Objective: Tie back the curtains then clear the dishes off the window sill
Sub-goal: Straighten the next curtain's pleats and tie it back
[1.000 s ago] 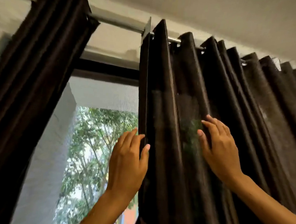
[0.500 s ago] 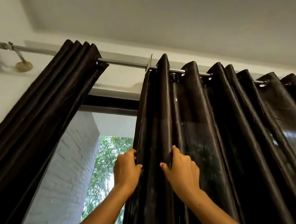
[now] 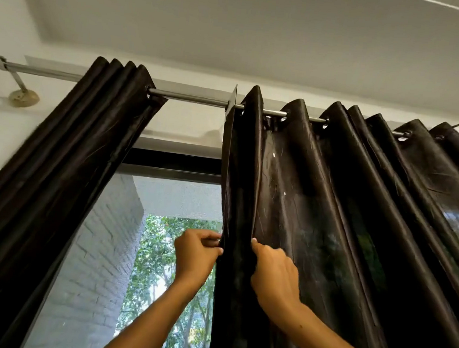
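Two dark brown eyelet curtains hang from a metal rod (image 3: pixel 196 98). The left curtain (image 3: pixel 63 174) is bunched together at the left of the window. The right curtain (image 3: pixel 345 213) is spread over the right part of the glass. My left hand (image 3: pixel 195 254) pinches the right curtain's leading edge. My right hand (image 3: pixel 274 276) grips the first fold just beside it, fingers curled into the fabric. The window sill and the dishes are out of view below.
The rod's bracket (image 3: pixel 23 95) is fixed to the white wall at the left. Between the curtains the window (image 3: pixel 162 223) shows a white brick wall and trees outside. The white ceiling fills the top of the view.
The view has tilted upward, showing the rod and ceiling. My right hand went from lying flat on the curtain further right to gripping the first fold near my left hand.
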